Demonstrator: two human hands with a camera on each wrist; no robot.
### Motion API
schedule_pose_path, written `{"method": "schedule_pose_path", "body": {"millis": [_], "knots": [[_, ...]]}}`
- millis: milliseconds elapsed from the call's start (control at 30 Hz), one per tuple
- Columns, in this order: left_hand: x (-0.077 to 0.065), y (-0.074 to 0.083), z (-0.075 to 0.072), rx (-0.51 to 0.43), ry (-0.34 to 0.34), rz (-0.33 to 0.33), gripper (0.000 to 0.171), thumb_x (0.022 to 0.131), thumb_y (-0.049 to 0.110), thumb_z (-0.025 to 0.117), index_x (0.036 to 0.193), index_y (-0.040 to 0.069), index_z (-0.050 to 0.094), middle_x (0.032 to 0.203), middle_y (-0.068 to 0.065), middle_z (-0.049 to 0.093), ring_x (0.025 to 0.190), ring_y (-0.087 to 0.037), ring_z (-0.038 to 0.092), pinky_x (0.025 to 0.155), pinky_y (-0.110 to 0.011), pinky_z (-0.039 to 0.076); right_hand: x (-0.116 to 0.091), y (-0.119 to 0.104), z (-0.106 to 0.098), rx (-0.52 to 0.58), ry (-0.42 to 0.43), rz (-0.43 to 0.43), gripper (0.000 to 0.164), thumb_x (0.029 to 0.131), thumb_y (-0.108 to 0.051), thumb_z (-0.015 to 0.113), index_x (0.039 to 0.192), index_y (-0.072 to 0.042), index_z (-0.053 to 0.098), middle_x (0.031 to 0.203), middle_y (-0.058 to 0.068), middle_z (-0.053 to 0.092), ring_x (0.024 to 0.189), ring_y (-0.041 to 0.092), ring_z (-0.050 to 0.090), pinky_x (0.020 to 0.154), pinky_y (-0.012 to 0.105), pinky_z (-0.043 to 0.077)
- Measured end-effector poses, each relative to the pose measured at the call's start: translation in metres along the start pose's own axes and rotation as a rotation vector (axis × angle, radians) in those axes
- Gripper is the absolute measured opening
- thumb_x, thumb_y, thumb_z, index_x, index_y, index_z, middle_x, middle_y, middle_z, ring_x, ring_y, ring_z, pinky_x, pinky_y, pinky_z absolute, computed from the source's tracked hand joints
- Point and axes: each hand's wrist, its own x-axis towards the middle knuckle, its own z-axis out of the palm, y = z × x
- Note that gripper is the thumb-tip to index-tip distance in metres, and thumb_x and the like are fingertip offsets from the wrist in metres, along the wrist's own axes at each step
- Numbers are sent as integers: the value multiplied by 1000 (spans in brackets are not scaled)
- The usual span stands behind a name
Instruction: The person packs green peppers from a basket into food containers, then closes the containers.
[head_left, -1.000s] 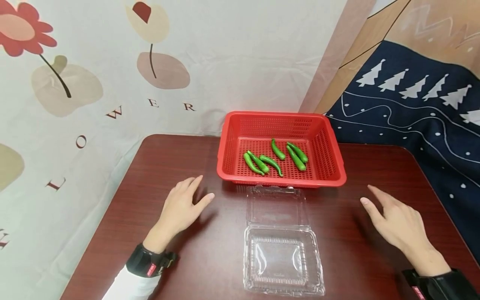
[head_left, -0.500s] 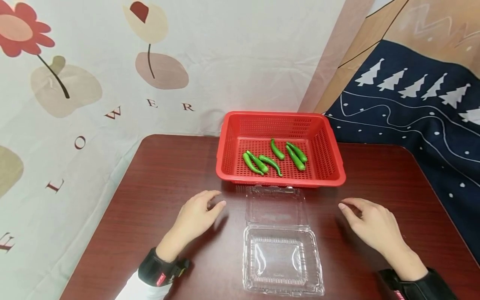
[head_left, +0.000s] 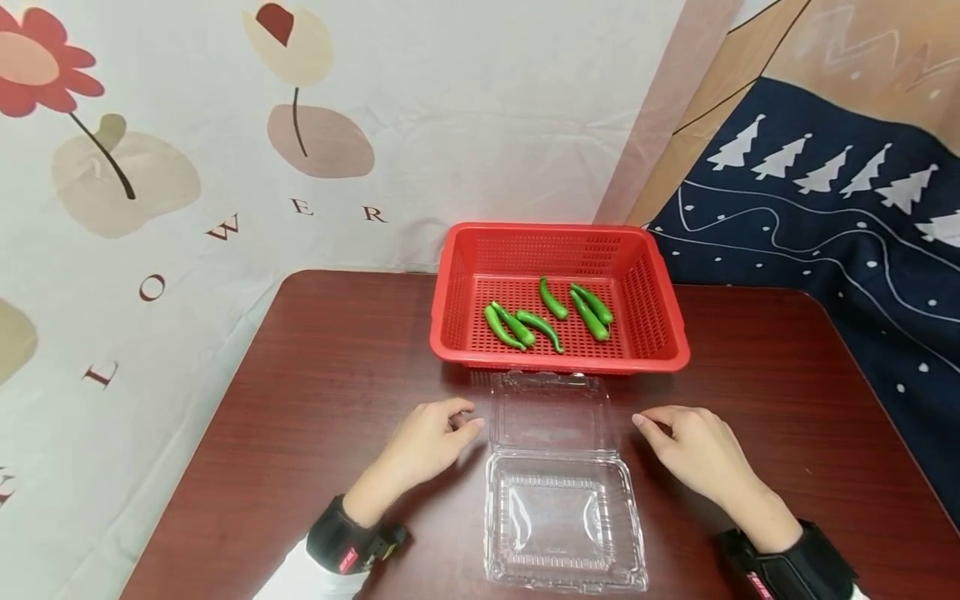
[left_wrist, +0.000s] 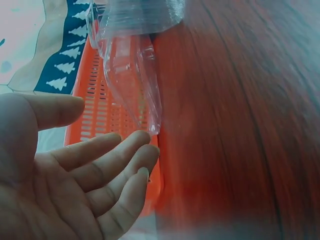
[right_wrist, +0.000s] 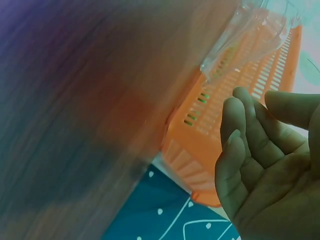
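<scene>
A clear plastic clamshell box (head_left: 558,521) lies opened out on the table, its lid (head_left: 551,412) folded back toward the basket. Just left of the lid is my left hand (head_left: 427,442), thumb and fingers apart and holding nothing. My right hand (head_left: 697,454) hovers close to the lid's right side, fingers loosely bent, also with nothing in it. The left wrist view shows the left palm (left_wrist: 65,185) with its fingers spread near the lid's edge. In the right wrist view the fingers of the right hand (right_wrist: 270,165) are gently curved.
Behind the lid stands a red plastic basket (head_left: 558,364) with several green chili peppers (head_left: 553,298) on its floor. The dark wooden table (head_left: 322,358) carries everything. A printed cloth (head_left: 487,108) hangs behind it, with a dark blue part (head_left: 817,225) at the right.
Both hands have moved inward from the sides toward the lid, and their fingers have drawn closer together. The box, basket and peppers have stayed in place.
</scene>
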Motion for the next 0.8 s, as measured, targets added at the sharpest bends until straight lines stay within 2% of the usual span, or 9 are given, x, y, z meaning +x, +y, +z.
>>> {"method": "schedule_pose_path", "body": {"millis": [67, 200, 367, 467, 600, 800], "knots": [[2, 2, 2, -22, -27, -5, 40, 102, 33, 67, 129, 4, 70, 92, 2, 74, 80, -10, 67, 82, -42, 60, 1, -2, 2, 13, -28, 10, 13, 98, -22, 72, 99, -14, 82, 59, -13, 51, 54, 6, 41, 52, 26, 35], [5, 6, 5, -67, -77, -19, 42, 102, 33, 66, 128, 1, 70, 85, 3, 71, 76, -10, 65, 81, -41, 60, 3, -5, 6, 24, -58, 21, 14, 99, -26, 71, 90, -20, 81, 54, -14, 38, 53, 5, 35, 50, 25, 30], [11, 8, 10, -116, -116, -24, 33, 102, 31, 66, 118, 3, 73, 72, -2, 69, 59, -11, 60, 62, -33, 55, 5, -7, 11, 29, -76, 13, 32, 101, -28, 70, 69, -25, 66, 54, -16, 29, 51, 3, 29, 48, 23, 23], [14, 8, 12, -143, -133, -27, 27, 102, 28, 67, 113, 5, 74, 67, -4, 68, 54, -12, 58, 55, -30, 51, 5, -8, 14, 41, -82, 8, 41, 101, -27, 70, 62, -26, 55, 54, -17, 27, 50, 2, 27, 48, 22, 21], [16, 7, 15, -150, -147, -31, 25, 100, 28, 69, 110, 6, 75, 67, -1, 67, 57, -12, 60, 57, -28, 52, 6, -8, 17, 60, -93, 10, 48, 101, -27, 69, 59, -27, 46, 54, -17, 26, 49, 2, 27, 48, 21, 21], [18, 6, 16, -139, -145, -39, 25, 97, 26, 73, 108, 4, 74, 69, 3, 65, 62, -11, 60, 60, -29, 53, 7, -9, 18, 68, -100, 7, 43, 102, -31, 69, 62, -28, 53, 54, -18, 27, 50, 1, 27, 48, 22, 21]]}}
